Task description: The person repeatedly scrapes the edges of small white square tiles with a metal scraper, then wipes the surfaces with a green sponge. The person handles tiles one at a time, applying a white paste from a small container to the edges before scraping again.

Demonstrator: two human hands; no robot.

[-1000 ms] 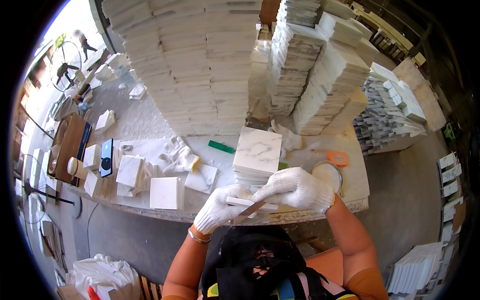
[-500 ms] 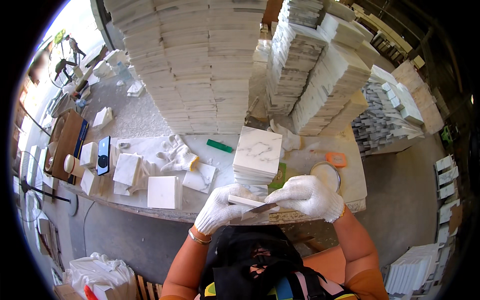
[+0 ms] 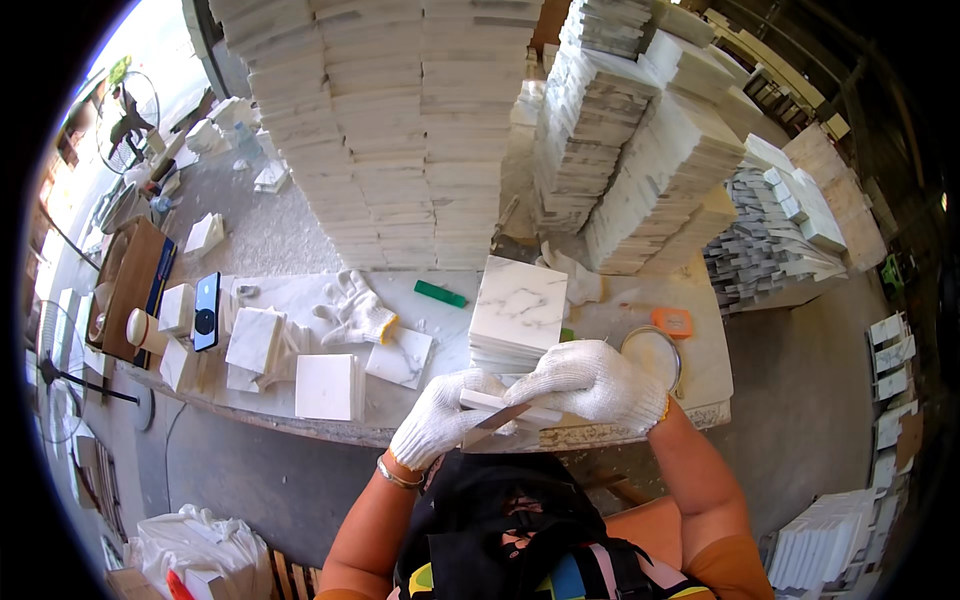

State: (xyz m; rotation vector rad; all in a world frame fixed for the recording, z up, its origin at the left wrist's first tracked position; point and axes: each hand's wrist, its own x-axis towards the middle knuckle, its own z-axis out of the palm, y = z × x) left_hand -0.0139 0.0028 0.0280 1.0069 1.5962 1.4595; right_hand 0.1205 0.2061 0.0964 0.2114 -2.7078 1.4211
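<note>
My left hand [image 3: 438, 417], in a white knit glove, grips a small white marble tile [image 3: 482, 400] at the front edge of the table. Closed against the other side is my gloved right hand [image 3: 608, 388], which holds a thin, dark, flat blade [image 3: 501, 416] slanting along the tile's edge. The right fingers partly cover both tile and blade. Just beyond my hands rises a stack of grey-veined square tiles [image 3: 518, 300]. Left of my left hand lies a single veined tile [image 3: 400, 357], beside a short stack of white tiles [image 3: 326, 387].
Loose gloves [image 3: 355, 310], a green bar [image 3: 440, 293], an orange block [image 3: 672, 321] and a metal ring [image 3: 676, 350] lie on the table [image 3: 690, 390]. A phone [image 3: 207, 310] leans at the left near a cardboard box [image 3: 128, 285]. Tall tile stacks [image 3: 390, 130] stand behind.
My right hand has moved slightly left and up, closer to my left hand. The blade has slid left and down across the tile's edge. My left hand stays nearly in place.
</note>
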